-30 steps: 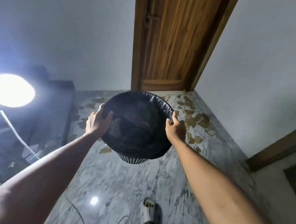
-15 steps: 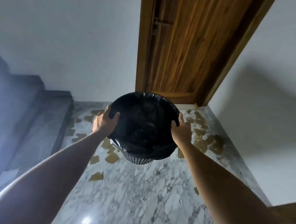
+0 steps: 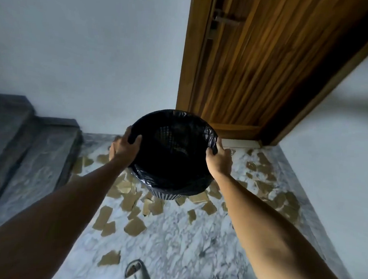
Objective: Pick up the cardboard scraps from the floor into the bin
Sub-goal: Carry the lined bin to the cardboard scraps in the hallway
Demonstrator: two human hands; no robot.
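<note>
Gripping opposite sides of the rim, the left hand (image 3: 123, 149) and right hand (image 3: 219, 160) hold the black-lined bin (image 3: 171, 153) off the marble floor (image 3: 173, 245), above cardboard scraps (image 3: 134, 226) strewn toward the wooden door (image 3: 257, 68).

No text, label, brand, number or sign can be read anywhere in the frame. The bin (image 3: 174, 151) at the centre shows only a plain black liner and bare mesh, the cardboard scraps (image 3: 134, 226) across the lower middle are unprinted brown, and the wooden door (image 3: 257, 68) at the upper right carries no lettering.
</note>
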